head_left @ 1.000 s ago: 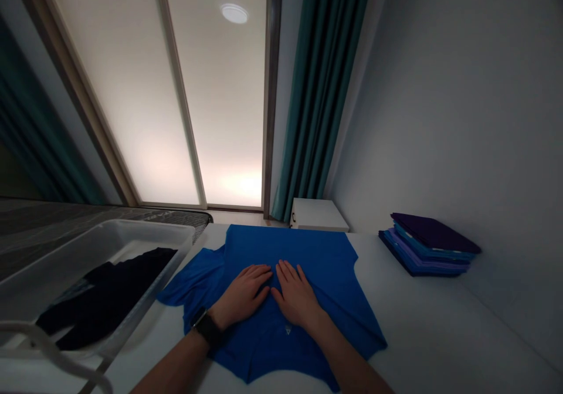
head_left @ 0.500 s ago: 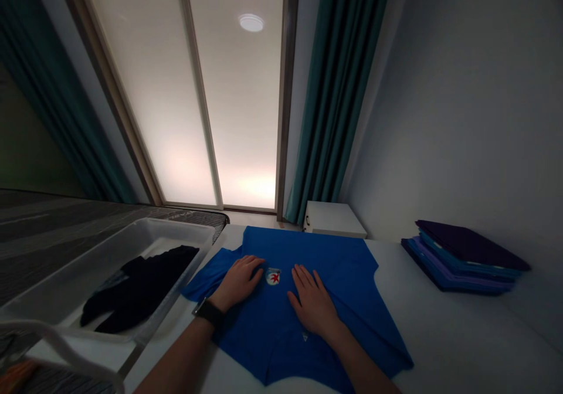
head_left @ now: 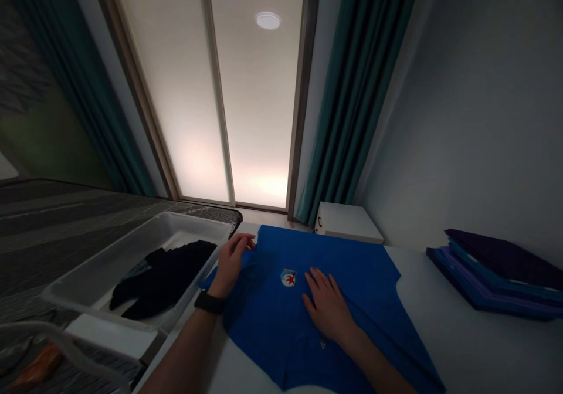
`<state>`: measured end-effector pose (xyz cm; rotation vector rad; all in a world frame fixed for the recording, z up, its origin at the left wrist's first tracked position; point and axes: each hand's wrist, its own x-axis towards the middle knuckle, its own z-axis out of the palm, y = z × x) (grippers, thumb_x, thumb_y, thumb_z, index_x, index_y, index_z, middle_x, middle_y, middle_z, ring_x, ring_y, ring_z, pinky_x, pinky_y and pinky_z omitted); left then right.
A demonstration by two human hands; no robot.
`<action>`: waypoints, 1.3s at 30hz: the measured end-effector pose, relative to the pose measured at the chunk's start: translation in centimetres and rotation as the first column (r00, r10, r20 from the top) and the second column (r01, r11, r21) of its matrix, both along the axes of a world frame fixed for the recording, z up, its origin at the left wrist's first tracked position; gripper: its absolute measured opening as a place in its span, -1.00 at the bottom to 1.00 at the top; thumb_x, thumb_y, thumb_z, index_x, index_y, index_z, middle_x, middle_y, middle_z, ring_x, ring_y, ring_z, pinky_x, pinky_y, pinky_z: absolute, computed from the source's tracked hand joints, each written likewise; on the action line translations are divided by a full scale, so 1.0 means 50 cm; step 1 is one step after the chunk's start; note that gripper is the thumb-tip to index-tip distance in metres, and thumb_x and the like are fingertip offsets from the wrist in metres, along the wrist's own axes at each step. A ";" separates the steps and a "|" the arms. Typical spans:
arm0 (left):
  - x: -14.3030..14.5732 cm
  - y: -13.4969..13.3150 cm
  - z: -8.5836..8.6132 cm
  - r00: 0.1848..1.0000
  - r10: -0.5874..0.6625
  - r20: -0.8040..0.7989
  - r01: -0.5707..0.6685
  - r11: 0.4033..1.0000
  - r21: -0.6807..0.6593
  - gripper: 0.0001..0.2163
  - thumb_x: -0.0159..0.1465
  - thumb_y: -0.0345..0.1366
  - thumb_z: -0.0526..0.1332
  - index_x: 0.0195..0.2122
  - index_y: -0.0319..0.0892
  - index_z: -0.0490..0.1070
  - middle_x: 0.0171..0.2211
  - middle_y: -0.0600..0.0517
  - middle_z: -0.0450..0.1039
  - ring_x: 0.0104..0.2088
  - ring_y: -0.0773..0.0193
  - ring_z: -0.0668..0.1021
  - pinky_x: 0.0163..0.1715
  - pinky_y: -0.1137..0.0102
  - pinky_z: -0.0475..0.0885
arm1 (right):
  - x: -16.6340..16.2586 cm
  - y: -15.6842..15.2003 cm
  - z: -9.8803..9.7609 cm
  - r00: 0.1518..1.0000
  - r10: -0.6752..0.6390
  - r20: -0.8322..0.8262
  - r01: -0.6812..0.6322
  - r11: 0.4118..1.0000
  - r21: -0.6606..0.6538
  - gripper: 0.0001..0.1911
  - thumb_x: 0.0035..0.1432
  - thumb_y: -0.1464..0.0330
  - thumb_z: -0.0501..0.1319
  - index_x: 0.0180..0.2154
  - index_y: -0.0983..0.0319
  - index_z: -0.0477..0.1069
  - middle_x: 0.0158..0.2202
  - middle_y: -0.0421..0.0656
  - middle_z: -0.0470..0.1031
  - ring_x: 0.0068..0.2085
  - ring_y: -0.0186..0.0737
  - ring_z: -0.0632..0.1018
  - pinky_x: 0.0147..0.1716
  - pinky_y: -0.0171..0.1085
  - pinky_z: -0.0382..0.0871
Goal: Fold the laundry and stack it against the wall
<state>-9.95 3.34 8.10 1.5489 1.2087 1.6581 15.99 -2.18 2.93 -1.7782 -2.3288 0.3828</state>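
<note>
A blue T-shirt (head_left: 347,259) lies spread on the white table, with a round white-and-red badge (head_left: 288,278) on it. My right hand (head_left: 328,303) rests flat on the shirt to the right of the badge, fingers stretched out. At the shirt's left edge is my left hand (head_left: 231,263), its fingers loosely bent and nothing visible in them. A dark watch band (head_left: 210,303) circles the left wrist. The shirt's left sleeve is partly hidden behind that hand and forearm.
Left of the table stands a translucent plastic bin (head_left: 88,269) with dark clothing (head_left: 169,277) inside. A stack of folded purple and blue clothes (head_left: 497,271) sits at the right by the wall. Behind the table is a small white cabinet (head_left: 347,221).
My left hand has moved from beside the badge up and left to the shirt's edge. My right hand stays flat on the shirt. The view has shifted slightly left.
</note>
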 end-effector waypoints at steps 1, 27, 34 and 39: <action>-0.003 0.000 0.001 0.999 0.030 0.042 -0.031 0.999 0.020 -0.77 0.26 -0.19 0.13 -0.28 -0.20 0.49 -0.47 0.04 0.47 -0.40 0.26 0.50 -0.33 0.38 0.41 | -0.006 0.006 0.008 1.000 0.015 0.000 -0.015 1.000 0.009 -0.39 0.31 0.12 -0.10 0.26 0.27 0.18 0.33 -0.05 0.10 0.34 -0.03 0.07 0.32 0.00 -0.21; -0.060 0.019 0.011 0.752 0.332 0.570 -0.431 0.901 0.044 -0.93 0.11 -0.32 0.15 -0.39 -0.17 0.38 -0.57 0.16 0.29 -0.54 0.39 0.38 -0.48 0.47 0.32 | -0.300 0.136 0.051 0.836 0.359 -0.415 -0.326 0.933 0.150 -0.89 0.26 0.42 0.05 -0.28 0.18 0.33 -0.36 -0.24 0.47 -0.34 -0.30 0.47 -0.27 -0.30 0.20; -0.045 0.021 -0.002 0.925 0.210 0.317 -0.208 0.977 -0.040 -0.88 0.15 -0.28 0.15 -0.35 -0.18 0.41 -0.58 0.14 0.34 -0.52 0.35 0.40 -0.45 0.45 0.31 | -0.146 0.112 0.045 0.948 0.143 -0.285 -0.114 0.987 0.117 -0.84 0.23 0.39 0.04 -0.33 0.18 0.38 -0.30 -0.18 0.48 -0.23 -0.20 0.45 -0.19 -0.20 0.18; -0.021 0.021 -0.021 0.994 0.099 0.037 -0.094 0.990 -0.105 -0.84 0.17 -0.26 0.11 -0.32 -0.18 0.43 -0.54 0.10 0.38 -0.48 0.30 0.45 -0.41 0.41 0.34 | -0.122 0.102 0.044 0.936 0.091 -0.340 -0.073 0.995 0.065 -0.70 0.31 0.33 -0.08 -0.11 0.16 0.39 -0.21 -0.15 0.50 -0.15 -0.17 0.47 -0.09 -0.14 0.19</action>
